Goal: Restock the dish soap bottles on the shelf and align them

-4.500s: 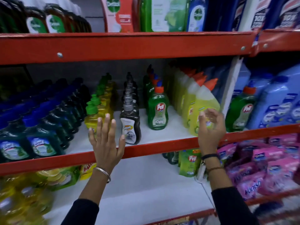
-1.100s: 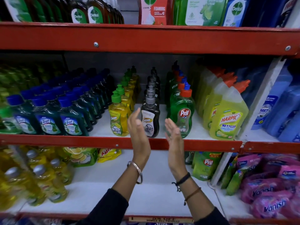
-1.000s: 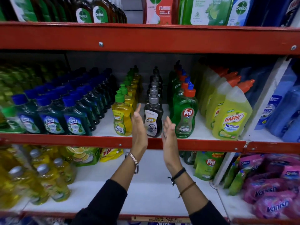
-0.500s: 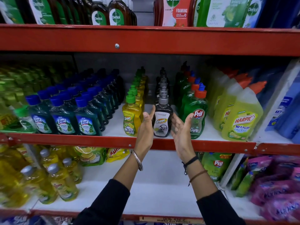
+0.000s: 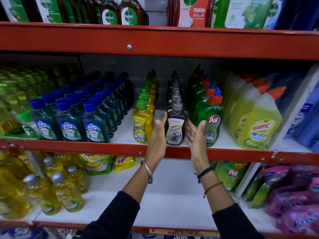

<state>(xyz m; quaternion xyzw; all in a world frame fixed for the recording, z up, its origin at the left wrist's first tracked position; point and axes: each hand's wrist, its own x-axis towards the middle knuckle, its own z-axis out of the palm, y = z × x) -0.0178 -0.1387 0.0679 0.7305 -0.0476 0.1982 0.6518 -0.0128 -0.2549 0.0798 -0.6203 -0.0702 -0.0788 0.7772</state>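
Far left on the middle shelf (image 5: 69, 146): rows of blue-capped Lizol bottles (image 5: 94, 125), fronts flush with the red lip. Next along, a file of yellow Super bottles (image 5: 141, 125), front one upright near the edge. Then the left hand (image 5: 158, 135), open and flat, palm turned inward, gripping nothing; fingertips appear just beside or brushing the left flank of the dark Super bottle (image 5: 176, 129), contact not certain from this angle. That dark bottle heads its own file, upright, close to the shelf lip, framed between both palms. On its other side the right hand (image 5: 196, 135), likewise spread open and empty, palm facing the bottle, apparently a little apart from it. Behind that hand, the green Pril bottle (image 5: 211, 126) at the head of its row, then yellow Harpic bottles (image 5: 259, 125) further right.

Likely risks from here: an uneven squeeze or nudge from one palm alone could twist the dark bottle's label off-centre or tip the tall, narrow body forward over the lip. Too wide a sweep of the right hand could knock the Pril bottle, close behind its knuckles. A push straight back could shunt the whole file out of line.
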